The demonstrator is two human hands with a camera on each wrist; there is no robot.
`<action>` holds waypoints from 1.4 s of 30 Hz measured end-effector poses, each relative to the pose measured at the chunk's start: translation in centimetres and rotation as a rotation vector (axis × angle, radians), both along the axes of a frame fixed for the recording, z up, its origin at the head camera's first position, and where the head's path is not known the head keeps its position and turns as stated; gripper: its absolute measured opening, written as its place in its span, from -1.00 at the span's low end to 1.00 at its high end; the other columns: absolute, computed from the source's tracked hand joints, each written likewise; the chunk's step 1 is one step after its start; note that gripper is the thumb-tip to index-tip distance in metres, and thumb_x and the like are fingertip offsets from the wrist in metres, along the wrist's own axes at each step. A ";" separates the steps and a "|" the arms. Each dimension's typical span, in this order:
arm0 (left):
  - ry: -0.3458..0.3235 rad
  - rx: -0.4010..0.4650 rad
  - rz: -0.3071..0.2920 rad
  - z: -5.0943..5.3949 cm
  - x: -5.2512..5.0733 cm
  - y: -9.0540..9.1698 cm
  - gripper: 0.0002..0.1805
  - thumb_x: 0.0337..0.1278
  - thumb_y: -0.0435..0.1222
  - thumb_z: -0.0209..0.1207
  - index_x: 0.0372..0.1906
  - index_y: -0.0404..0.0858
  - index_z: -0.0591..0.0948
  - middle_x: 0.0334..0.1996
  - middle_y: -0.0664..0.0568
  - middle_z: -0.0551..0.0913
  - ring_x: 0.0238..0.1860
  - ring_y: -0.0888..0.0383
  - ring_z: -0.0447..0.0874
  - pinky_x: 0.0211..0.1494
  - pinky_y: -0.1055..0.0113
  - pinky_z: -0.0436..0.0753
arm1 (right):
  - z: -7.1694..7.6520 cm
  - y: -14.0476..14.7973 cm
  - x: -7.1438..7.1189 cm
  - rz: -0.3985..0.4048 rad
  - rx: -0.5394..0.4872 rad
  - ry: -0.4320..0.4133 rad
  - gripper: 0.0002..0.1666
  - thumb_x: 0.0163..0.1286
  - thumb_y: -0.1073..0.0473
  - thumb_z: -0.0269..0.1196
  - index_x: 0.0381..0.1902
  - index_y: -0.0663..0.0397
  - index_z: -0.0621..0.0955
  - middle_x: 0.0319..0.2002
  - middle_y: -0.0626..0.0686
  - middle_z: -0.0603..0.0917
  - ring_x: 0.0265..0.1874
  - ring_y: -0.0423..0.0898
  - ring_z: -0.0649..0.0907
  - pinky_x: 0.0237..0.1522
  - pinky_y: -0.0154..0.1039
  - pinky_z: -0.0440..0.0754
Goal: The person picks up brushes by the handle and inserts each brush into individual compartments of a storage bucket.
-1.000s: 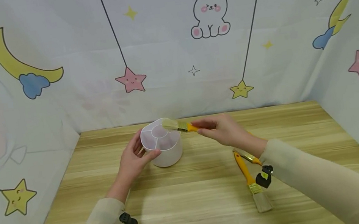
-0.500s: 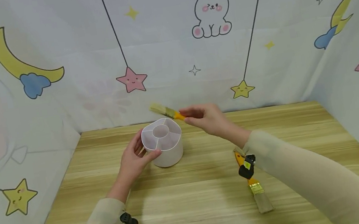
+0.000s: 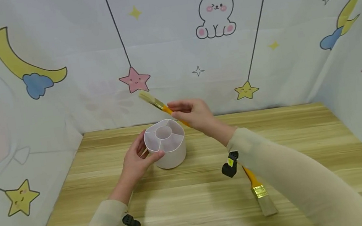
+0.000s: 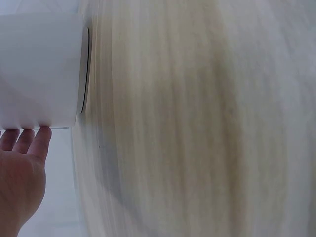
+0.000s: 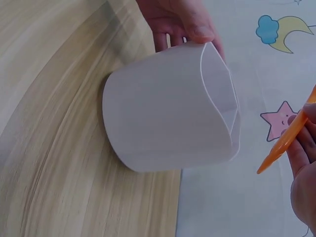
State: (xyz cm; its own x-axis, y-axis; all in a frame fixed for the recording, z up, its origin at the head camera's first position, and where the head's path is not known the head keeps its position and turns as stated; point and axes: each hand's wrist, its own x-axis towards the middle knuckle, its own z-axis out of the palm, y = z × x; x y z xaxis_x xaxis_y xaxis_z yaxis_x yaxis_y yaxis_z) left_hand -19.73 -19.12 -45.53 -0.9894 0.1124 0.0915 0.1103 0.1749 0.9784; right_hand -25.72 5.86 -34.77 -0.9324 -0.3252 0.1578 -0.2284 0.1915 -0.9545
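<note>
A white round pen holder with several compartments and a wavy rim stands on the wooden table. My left hand holds its left side, thumb at the front near the rim and fingers around the back. The left wrist view shows those fingertips against the holder's wall. Above and behind the holder, my right hand pinches the orange handle of a paintbrush, its pale bristles pointing up and left. In the right wrist view the handle's tapered end hangs free beside the holder.
Another orange-handled paintbrush lies on the table under the right forearm, bristles toward the front, handle partly covered by the sleeve. A printed white curtain closes off the back and both sides.
My right hand has moved left and up, swinging the paintbrush from flat over the holder's rim to tilted upright above it. The right sleeve now hides the other loose brush. The left hand stays put.
</note>
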 end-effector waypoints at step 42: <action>-0.003 -0.012 0.011 0.0 -0.3 0.3 0.07 0.22 -0.27 0.55 0.72 -0.14 0.19 0.62 -0.09 0.33 0.62 -0.05 0.29 0.63 -0.03 0.37 | -3.4 -2.0 -1.4 -0.035 -0.013 -0.020 -0.61 0.49 0.36 0.39 0.24 0.22 0.73 0.11 0.18 0.80 0.12 0.07 0.77 0.24 -0.18 0.74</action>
